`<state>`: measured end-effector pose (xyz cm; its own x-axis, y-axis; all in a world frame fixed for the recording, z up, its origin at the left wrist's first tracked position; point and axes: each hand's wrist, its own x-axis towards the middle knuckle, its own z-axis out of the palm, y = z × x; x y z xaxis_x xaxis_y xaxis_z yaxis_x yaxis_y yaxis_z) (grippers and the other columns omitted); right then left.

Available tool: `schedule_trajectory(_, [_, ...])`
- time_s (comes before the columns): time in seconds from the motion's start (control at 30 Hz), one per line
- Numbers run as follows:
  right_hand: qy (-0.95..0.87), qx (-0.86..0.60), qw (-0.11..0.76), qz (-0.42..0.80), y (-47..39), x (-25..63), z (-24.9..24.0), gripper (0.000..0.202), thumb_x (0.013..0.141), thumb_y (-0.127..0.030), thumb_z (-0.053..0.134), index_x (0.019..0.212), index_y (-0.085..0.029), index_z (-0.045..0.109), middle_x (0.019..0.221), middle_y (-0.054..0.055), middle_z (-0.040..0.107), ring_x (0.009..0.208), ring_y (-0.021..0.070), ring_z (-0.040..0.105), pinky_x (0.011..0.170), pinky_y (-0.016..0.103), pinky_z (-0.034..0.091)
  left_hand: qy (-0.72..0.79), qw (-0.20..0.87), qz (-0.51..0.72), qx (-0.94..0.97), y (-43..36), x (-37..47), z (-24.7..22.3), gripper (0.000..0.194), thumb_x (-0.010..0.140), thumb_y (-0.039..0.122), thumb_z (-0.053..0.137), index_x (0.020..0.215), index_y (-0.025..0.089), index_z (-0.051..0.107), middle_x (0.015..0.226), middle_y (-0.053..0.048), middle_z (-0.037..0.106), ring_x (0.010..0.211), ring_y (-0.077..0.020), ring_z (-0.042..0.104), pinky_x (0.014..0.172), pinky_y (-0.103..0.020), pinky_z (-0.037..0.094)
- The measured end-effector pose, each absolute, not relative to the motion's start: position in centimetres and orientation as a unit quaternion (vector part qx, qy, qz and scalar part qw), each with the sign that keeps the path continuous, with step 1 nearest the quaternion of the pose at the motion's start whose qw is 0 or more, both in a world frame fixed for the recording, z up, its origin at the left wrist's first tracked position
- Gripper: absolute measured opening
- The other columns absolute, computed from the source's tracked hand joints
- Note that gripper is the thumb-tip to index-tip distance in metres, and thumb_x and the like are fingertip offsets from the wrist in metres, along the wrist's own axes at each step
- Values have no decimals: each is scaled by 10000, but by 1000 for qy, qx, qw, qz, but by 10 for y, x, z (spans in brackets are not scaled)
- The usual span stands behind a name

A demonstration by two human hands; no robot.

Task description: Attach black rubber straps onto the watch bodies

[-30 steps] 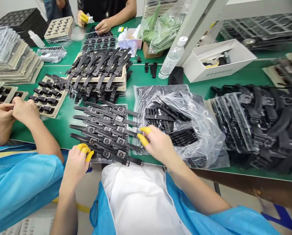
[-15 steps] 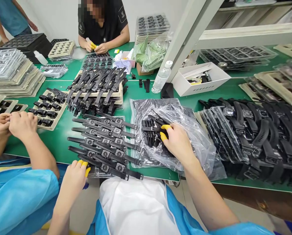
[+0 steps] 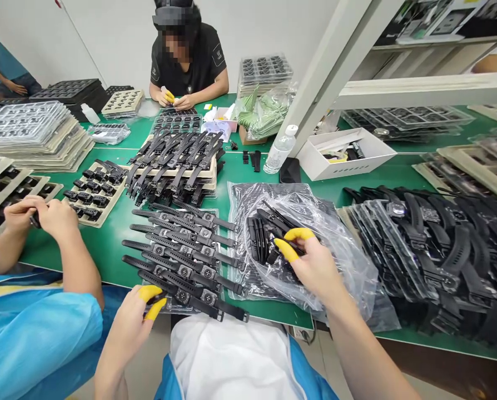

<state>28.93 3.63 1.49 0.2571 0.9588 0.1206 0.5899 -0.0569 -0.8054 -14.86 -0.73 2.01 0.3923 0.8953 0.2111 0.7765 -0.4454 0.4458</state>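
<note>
Yellow-tipped right hand [image 3: 320, 268], slightly open, is at black straps [image 3: 257, 239] in plastic bag [image 3: 351, 264] on table [image 3: 269, 312], single-strap pinch looks cleanest; left hand [image 3: 127, 322] narrow beside watches [image 3: 185, 272], can't tell if holding.

right hand [image 3: 311, 258] over black straps [image 3: 257, 239] in plastic [image 3: 344, 266]

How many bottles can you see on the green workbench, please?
2: a clear bottle with a white cap, left of the open white box, and a small white bottle in front of the black trays. Others may be hidden.
</note>
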Motion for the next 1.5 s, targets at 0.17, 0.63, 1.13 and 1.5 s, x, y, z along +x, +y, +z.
schedule_trajectory(0.17, [-487, -521, 530, 459, 14, 247, 29, 364, 841, -561, 808, 902, -237, 653, 873, 41, 668, 762, 215, 626, 704, 355, 516, 519, 269, 275, 764, -10, -104, 14, 259, 989, 223, 570, 1241, 243, 625, 1163, -69, 752, 1040, -219, 743, 890, -346, 626])
schedule_trajectory(0.63, [-361, -316, 332, 812, -35, 164, 7, 427, 937, -628, 648, 898, -208, 586, 504, -73, 555, 460, 121, 414, 556, 279, 344, 368, 370, 317, 792, -15, -32, 6, 528, 950, 55, 448, 1435, 245, 535, 1329, -112, 668, 1265, -238, 633, 1061, -422, 559])
schedule_trajectory(1.13, [-204, -325, 403, 830, -37, 156, 7, 331, 884, -494, 728, 805, -208, 581, 412, -101, 433, 373, 84, 277, 417, 239, 252, 360, 339, 291, 819, -16, -32, 13, 554, 1031, 200, 414, 1584, 227, 389, 1327, -170, 595, 1217, -295, 598, 1024, -468, 546])
schedule_trajectory(1.5, [-209, -319, 393, 837, -38, 154, 5, 354, 897, -519, 720, 817, -202, 584, 407, -108, 422, 372, 77, 250, 409, 227, 239, 355, 316, 256, 842, -15, -38, 11, 488, 1024, 183, 438, 1511, 202, 451, 1280, -164, 620, 1192, -282, 598, 996, -447, 562])
